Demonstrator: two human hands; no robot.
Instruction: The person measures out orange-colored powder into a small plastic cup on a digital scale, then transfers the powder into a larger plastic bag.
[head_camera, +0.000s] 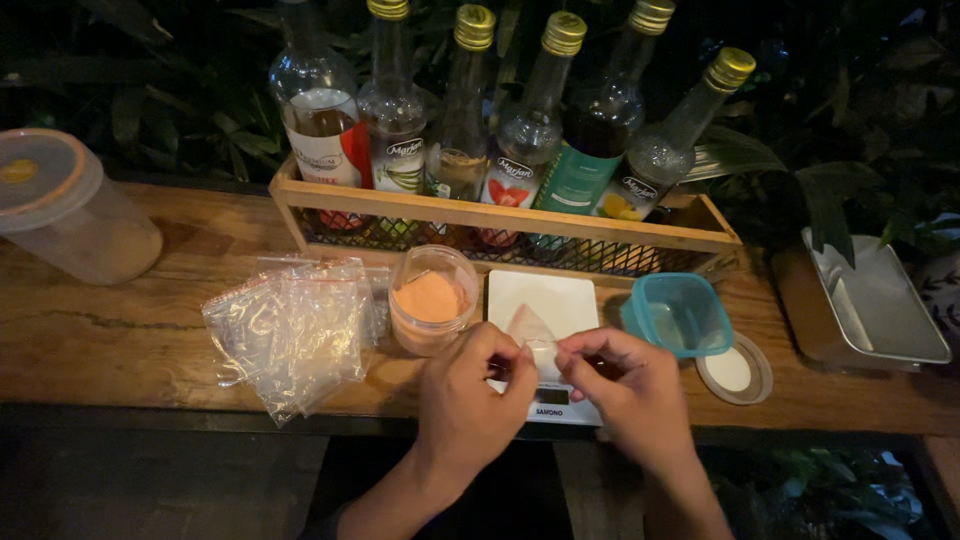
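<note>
Two hands: the left hand (470, 385) and the right hand (625, 385) both pinch one small clear bag (532, 330) at its mouth, fingers closed narrow on the film, directly above the white scale (545, 300)
Bag position: held over the scale platform, near the table edge closest to the person; whether it touches the platform cannot be told
Bag contents: a pale patch shows inside, too blurred to identify
Powder jar (433, 300): open, holding orange powder, standing just beside the scale on its left and close to the left hand
Risk, jar: judged likely to tip if the left hand swings outward, because the mouth is uncovered and nothing braces it
Risk, bag: judged liable to slip or tear, because the thin film is gripped only at the rim by fingertips
Risk, scale: its display end reaches the front edge of the table (120, 340); downward pressure there could shift it
Spare bags (295, 330): a loose pile left of the jar, light enough to slide if brushed
Blue tub (680, 312): open, right of the scale, with a round lid (735, 370) lying beside it near the right hand; an elbow sweep could knock either
Bottle rack (500, 215): wooden crate of tall bottles behind the scale, well apart from both hands
Lighting: dim, so fine spills may go unseen
</note>
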